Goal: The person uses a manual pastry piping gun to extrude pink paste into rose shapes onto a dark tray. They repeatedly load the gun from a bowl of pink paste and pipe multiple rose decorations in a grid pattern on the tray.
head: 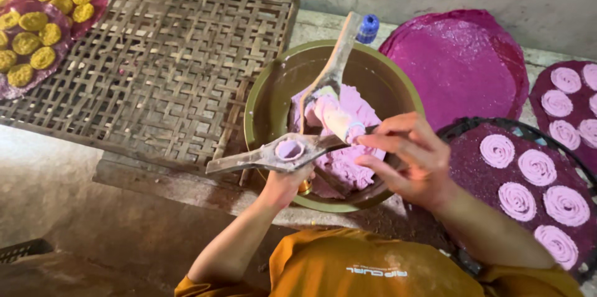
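The woven bamboo mat (pixel 161 67) is the largest thing, spread left of the olive-green bowl (pixel 267 95) with its right edge just beside the bowl's rim; most of its lattice lies bare, and only its far left corner is taken by purple sheets carrying yellow cakes (pixel 37 23). Right of the bowl and beyond it, a round magenta sheet (pixel 460 64) lies flat against the wall, and nearer the person a dark round tray (pixel 463 148) sits just beside the bowl's right rim, holding pale pink spiral coils (pixel 528 179) set apart from one another; more coils lie on another sheet further right. A strip of bare concrete bench (pixel 143 176) runs in front of the mat, left of the bowl, with open floor below it. The bowl holds a mound of pink dough (pixel 348 160) heaped toward its near right side, its left inner wall showing bare. Over the bowl's near rim, the left hand (pixel 283 188) holds from below a wooden press (pixel 280 151), whose round well is packed with pink dough and whose second arm tilts up toward the wall. The right hand (pixel 407 160) pinches a roll of dough (pixel 336 120) in a narrow grip above the bowl's middle. A small blue bottle cap (pixel 368 28) stands behind the bowl.
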